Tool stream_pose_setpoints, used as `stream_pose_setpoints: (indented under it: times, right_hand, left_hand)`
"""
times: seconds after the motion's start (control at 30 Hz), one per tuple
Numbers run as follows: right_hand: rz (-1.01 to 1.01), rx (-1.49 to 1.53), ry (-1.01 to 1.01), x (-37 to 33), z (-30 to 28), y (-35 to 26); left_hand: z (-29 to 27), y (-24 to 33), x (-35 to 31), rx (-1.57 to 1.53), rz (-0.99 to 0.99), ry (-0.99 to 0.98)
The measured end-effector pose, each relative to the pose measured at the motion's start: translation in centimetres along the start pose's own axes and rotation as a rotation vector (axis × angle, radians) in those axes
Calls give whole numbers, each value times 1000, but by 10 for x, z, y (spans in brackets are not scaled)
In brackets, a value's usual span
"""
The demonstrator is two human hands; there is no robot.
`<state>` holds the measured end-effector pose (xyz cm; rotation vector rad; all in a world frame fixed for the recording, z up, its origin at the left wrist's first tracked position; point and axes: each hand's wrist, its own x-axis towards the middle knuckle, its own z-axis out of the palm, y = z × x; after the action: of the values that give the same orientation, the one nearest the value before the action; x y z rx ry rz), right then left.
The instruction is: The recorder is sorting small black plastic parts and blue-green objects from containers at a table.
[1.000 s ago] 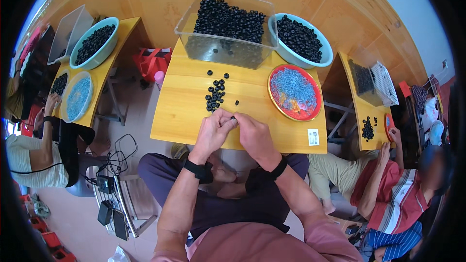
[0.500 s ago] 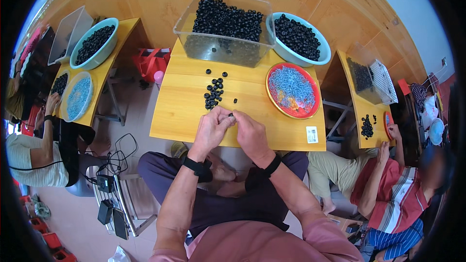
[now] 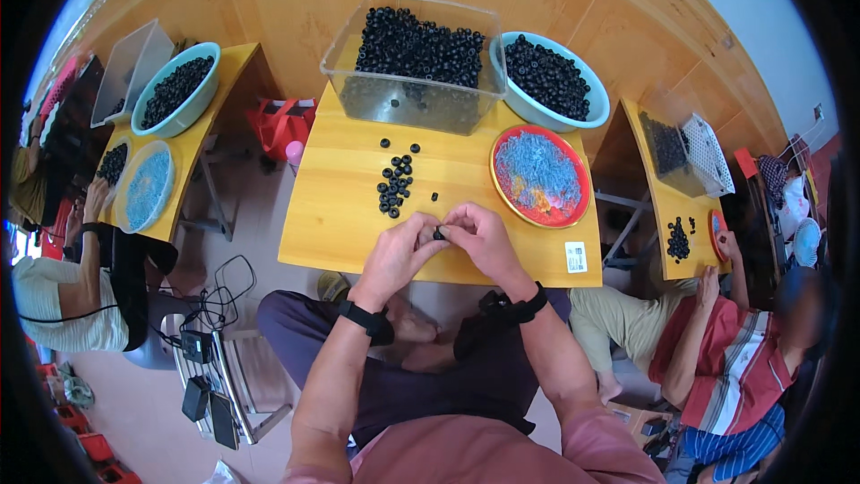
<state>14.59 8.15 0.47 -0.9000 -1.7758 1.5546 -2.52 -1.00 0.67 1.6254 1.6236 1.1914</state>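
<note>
Near the front edge of the yellow table [image 3: 340, 237], my two hands meet around a small round black plastic part [image 3: 439, 234]. My left hand [image 3: 396, 255] pinches it from one side with thumb and fingers. From the other side, the thumb and fingertips of my right hand [image 3: 479, 240] close on it; they hide much of it. Just beyond my hands lies a loose group of black ring-shaped parts [image 3: 394, 185], with one small black piece [image 3: 434, 197] apart from them. Right of these, a red round tray [image 3: 583, 188] holds a heap of small blue-grey pieces [image 3: 536, 161].
A clear plastic bin [image 3: 403, 112] of black parts stands at the table's back, beside a light-blue basin [image 3: 596, 112] of them. A white label [image 3: 576, 257] sits at the right front. Co-workers sit at side tables [image 3: 184, 175]. Cables [image 3: 219, 300] hang over a metal stool [image 3: 242, 367] at left.
My right hand has turned, its fingers now bent over the black part, and its wrist has swung outward. Both hands still meet around the part. The whole view has shifted slightly.
</note>
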Motion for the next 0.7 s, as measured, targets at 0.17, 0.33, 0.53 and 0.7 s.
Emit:
stream_pose_setpoints:
  times: [0.17, 0.33, 0.53, 0.7]
  right_hand:
    - [94, 32, -84, -7, -5, 0]
    - [116, 123, -123, -4, -7, 8]
    - [99, 136, -146, -3, -6, 16]
    - [74, 175, -153, 0, -2, 22]
  left_hand:
    - [1, 6, -1, 197, 90, -49]
    - [3, 6, -1, 318, 180, -38]
    - [6, 5, 0, 333, 240, -14]
    - [8, -7, -2, 354, 276, -18]
